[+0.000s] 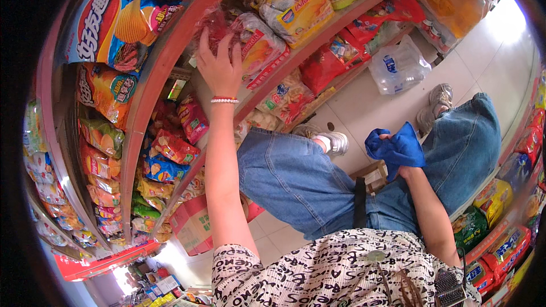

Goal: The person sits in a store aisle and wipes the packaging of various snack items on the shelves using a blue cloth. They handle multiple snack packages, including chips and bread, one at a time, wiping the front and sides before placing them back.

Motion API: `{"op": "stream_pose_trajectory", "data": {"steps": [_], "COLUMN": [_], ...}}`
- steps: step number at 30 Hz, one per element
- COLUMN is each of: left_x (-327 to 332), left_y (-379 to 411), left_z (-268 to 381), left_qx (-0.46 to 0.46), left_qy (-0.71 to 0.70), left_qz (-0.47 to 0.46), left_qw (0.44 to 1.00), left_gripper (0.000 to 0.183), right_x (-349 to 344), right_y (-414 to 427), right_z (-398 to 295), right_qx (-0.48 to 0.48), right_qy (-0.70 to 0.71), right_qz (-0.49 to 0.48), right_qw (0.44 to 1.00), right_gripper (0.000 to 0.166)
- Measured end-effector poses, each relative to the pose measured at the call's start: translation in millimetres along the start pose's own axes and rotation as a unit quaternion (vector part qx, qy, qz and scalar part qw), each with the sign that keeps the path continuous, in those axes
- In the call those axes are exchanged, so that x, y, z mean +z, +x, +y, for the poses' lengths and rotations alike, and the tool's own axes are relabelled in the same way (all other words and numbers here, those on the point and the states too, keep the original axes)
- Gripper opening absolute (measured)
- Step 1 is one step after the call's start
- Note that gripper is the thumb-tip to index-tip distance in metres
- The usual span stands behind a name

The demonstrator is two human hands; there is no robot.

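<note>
My left hand (219, 68) reaches onto a red-edged shelf, its spread fingers on a red package in clear plastic (214, 22). Whether those fingers grip the package or only press on it is unclear. Just right of this hand lies a clear-wrapped bread package (256, 47) with a red printed band. My right hand (404, 172) is low between my knees, closed on a crumpled blue cloth (396, 147) that hides most of the fingers.
Shelves of chip bags (115, 21) curve along the left. A yellow-labelled snack pack (305, 8) and red bags (332, 59) fill nearby shelves. Wrapped plastic bottles (399, 66) stand on the tiled floor (358, 113). Behind my left arm is a red carton (192, 226); more packets (492, 200) line the right.
</note>
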State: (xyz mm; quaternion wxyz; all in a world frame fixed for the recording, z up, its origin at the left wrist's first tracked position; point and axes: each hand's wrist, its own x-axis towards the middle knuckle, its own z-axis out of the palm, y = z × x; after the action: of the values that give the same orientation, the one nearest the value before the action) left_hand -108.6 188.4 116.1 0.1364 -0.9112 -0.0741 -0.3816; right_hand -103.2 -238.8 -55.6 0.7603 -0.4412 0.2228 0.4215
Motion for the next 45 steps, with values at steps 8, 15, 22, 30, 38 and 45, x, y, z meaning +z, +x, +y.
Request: {"op": "stream_pose_trajectory", "data": {"steps": [8, 15, 22, 30, 38, 45], "left_x": [11.3, 22.6, 19.7, 3.1, 54.8, 97.8], "left_y": [15.2, 20.0, 33.8, -19.2, -37.4, -11.9], "left_z": [-15.0, -30.7, -62.6, -45.8, -105.0, -134.0], "left_qx": [0.037, -0.121, -0.218, -0.388, -0.54, -0.526], "left_qy": [0.032, -0.09, -0.214, -0.294, -0.643, -0.685], "left_qz": [-0.029, -0.106, -0.113, 0.057, 0.002, -0.089], "left_qw": [0.998, 0.983, 0.945, 0.871, 0.543, 0.496], "left_gripper": [0.03, 0.053, 0.064, 0.073, 0.07, 0.071], "right_x": [-18.8, -10.6, -5.6, -9.6, -0.2, -1.2], "right_y": [20.5, 8.6, 9.9, 11.3, 15.1, 24.7], "right_z": [13.1, 1.2, 1.5, 0.6, -6.3, -7.4], "right_qx": [-0.01, 0.0, 0.007, 0.039, 0.051, 0.055], "right_qy": [0.007, 0.004, 0.017, 0.039, 0.001, 0.014], "right_qz": [-0.035, -0.031, -0.026, -0.056, -0.013, 0.031], "right_qw": [0.999, 1.0, 0.999, 0.997, 0.999, 0.998], "right_gripper": [0.011, 0.017, 0.014, 0.022, 0.015, 0.012]}}
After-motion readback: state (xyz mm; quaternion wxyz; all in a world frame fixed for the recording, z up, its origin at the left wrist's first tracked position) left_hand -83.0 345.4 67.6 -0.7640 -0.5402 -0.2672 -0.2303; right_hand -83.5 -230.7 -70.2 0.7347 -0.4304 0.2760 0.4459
